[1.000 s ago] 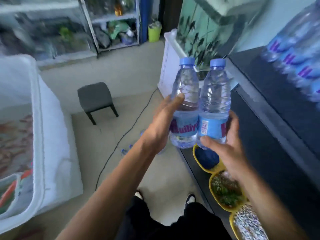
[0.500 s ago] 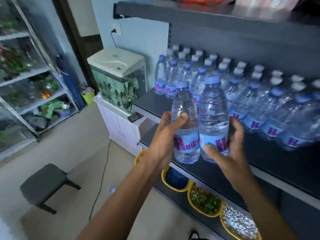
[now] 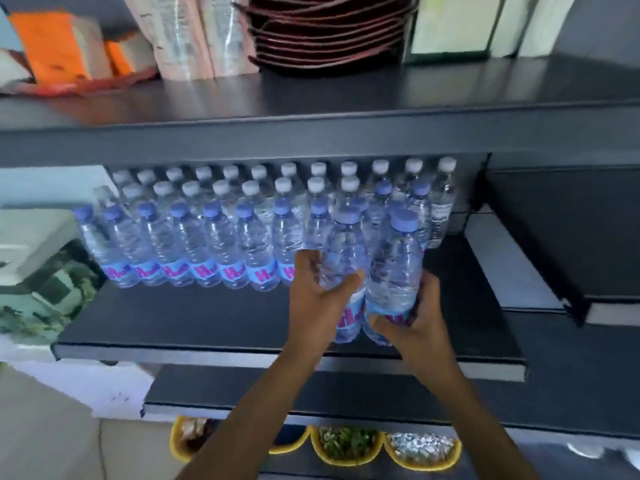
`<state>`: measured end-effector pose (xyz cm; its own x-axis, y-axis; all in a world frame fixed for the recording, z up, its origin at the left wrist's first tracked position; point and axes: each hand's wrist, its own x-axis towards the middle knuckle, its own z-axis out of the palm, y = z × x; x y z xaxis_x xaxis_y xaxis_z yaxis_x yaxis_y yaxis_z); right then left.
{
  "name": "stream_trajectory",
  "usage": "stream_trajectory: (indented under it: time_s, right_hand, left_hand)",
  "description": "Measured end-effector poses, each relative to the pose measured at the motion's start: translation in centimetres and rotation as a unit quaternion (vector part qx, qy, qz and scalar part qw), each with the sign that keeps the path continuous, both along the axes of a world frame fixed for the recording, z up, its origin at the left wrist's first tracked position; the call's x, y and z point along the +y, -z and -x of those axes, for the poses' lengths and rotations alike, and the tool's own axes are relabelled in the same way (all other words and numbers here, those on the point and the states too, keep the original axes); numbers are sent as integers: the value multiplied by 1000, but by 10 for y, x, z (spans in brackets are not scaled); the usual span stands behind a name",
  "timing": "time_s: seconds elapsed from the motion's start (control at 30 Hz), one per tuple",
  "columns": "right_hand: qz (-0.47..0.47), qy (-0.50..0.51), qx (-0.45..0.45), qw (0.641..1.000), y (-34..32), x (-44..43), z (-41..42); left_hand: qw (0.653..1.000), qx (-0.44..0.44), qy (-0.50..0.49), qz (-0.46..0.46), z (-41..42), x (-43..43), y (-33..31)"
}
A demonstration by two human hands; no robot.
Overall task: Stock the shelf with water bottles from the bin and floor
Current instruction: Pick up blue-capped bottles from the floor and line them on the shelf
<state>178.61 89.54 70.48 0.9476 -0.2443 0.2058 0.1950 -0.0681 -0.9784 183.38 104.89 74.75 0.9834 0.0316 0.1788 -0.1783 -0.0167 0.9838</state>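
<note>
the left hand (image 3: 317,301) and right hand (image 3: 417,325) are wrapping fingers (image 3: 306,268) round two full, likely heavy and squashy water bottles (image 3: 343,251) near their labels, holding them upright over the shelf (image 3: 173,320) front.

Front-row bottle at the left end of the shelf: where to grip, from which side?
Grip the bottle around its labelled lower body, coming from the front. It stands upright, neighbours crowd its right and back, and the upper shelf hangs low over the caps.
</note>
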Motion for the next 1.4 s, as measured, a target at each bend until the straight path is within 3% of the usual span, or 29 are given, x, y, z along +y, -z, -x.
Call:
stream_trajectory:
  time_s: [0.23,0.5,0.7,0.8,1.0,1.4]
  right_hand:
    - [12,86,27,996,27,-62,-8]
    - [46,142,43,988,61,-90,-3]
    - [73,128,52,988,68,-102,-9]
    - [80,124,53,988,67,-112,-12]
    - [104,119,76,984,69,-129,-20]
    - [126,200,83,968,75,-155,-66]
  left_hand:
    - [999,-35,26,-24,-10,-77,45]
    - [996,-41,52,-57,-13,-107,72]
    - [965,-27,91,-245,-15,-75,126]
    - [953,-39,76,-289,-16,-75,132]
    - [957,-39,57,-281,-28,-108,123]
    - [962,-54,8,-267,-49,-139,132]
